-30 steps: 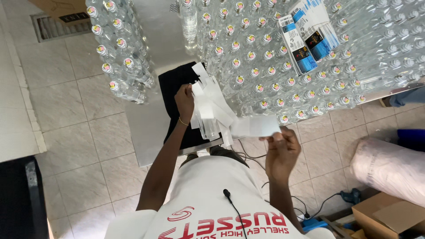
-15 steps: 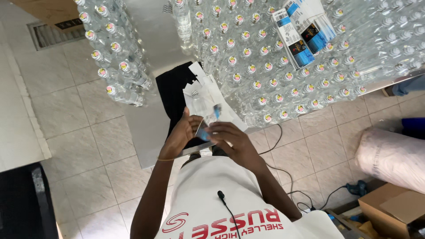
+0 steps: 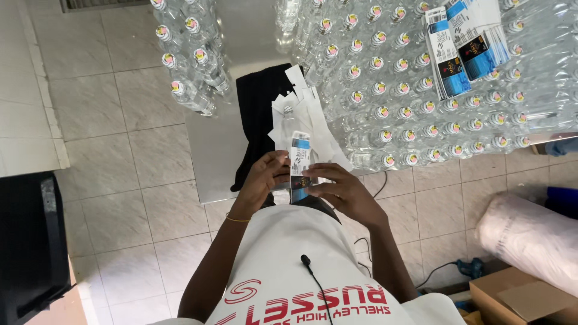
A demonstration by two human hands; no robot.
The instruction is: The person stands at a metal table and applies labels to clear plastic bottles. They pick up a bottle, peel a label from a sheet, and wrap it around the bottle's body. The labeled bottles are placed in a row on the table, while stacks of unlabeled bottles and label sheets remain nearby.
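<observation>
Both hands pinch one clear plastic bottle (image 3: 299, 174) between them: the left hand (image 3: 265, 176) grips its side, and the right hand (image 3: 340, 189) presses a blue-and-white label (image 3: 299, 161) against it. The bottle looks light, smooth and slippery; holding its body suits best.

We count two hands (image 3: 265, 177) (image 3: 340, 192), one labelled bottle (image 3: 299, 165), two label stacks (image 3: 448, 57) (image 3: 481, 33), one cardboard box (image 3: 524, 298).

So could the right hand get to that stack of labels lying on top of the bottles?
Probably yes: the right hand is on the labelled bottle, and nothing stands between it and the label stack atop the bottles, though it's a long stretch.
</observation>
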